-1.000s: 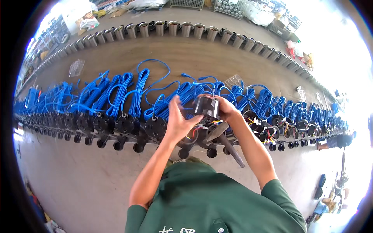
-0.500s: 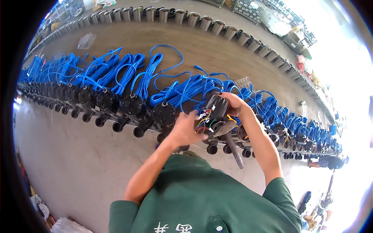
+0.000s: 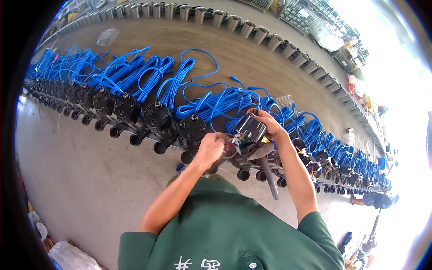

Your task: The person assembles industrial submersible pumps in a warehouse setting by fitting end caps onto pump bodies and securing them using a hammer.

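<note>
While a long row of black pumps (image 3: 157, 118) with coiled blue cables (image 3: 148, 76) crosses the concrete floor (image 3: 81, 180), the right hand (image 3: 269, 128) grips a black cover box (image 3: 250, 128) above the row, and the left hand (image 3: 210, 149) pinches the coloured wires (image 3: 236, 143) beneath it.

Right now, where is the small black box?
In the head view, the black box sits centre-right in the right hand, above the pump row, beside the left hand.
</note>
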A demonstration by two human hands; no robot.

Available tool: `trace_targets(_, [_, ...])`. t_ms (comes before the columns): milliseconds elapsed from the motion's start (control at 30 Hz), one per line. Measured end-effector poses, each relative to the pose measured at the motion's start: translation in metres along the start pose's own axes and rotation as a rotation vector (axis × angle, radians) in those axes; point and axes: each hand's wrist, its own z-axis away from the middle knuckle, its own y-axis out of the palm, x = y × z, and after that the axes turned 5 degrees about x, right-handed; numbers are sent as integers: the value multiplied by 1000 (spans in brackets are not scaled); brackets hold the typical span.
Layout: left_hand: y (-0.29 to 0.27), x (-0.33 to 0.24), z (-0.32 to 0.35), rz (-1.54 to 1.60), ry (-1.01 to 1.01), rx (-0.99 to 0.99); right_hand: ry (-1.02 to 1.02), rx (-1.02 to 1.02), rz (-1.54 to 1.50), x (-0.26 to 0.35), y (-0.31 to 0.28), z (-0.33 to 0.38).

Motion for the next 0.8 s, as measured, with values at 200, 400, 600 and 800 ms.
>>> trace_targets(200, [-1,-23,15,247,-296,395,-32,46,-5,-12,7,-6])
trace_targets(400, [-25,8,-18,400,-415,651,-55,208,-54,5,28,-4])
trace_targets(600, [-20,-8,-23,228,-349,923,-82,364,-40,8,36,-7])
trace_targets(800, [-17,-11,-21,292,-412,891,-95,427,-2,10,36,-10])
